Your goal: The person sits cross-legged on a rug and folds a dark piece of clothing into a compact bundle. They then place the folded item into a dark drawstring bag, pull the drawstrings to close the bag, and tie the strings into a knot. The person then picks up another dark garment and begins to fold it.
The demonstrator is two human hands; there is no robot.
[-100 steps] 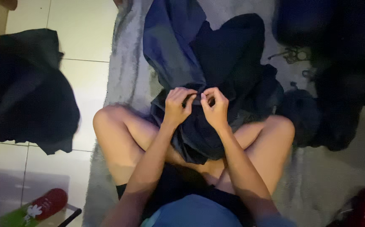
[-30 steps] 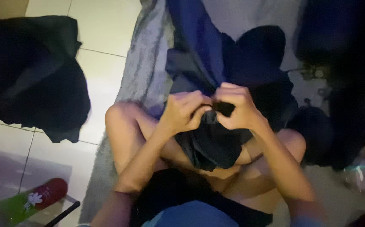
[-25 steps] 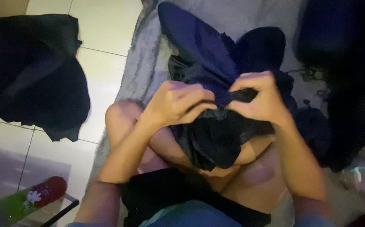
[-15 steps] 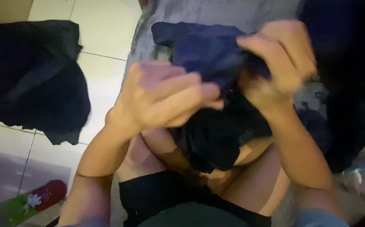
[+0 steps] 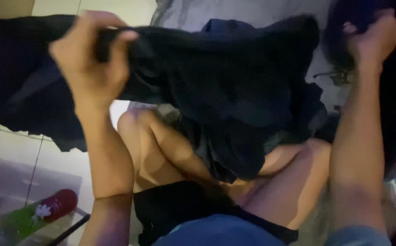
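Hands raised and spread wide apart, you hold 1 dark garment [image 5: 234, 86] stretched across the view between them. Your left hand [image 5: 91, 64] is up near the top left, fingers curled and pinched shut on one edge of the cloth, forearm rising straight from the bottom of the frame. Your right hand [image 5: 373, 36] is at the top right, closed on the other end of the garment, though blur and darkness hide just how the fingers sit. The middle of the cloth sags down onto your bare crossed legs [image 5: 170, 150]. Beneath it lies a grey blanket [image 5: 252, 11] on the pale tiled floor [image 5: 20, 155]. Another dark cloth heap [image 5: 20, 95] lies on the tiles behind your left arm. A green and red object [image 5: 38, 216] shows at the bottom left; no container is clearly visible.
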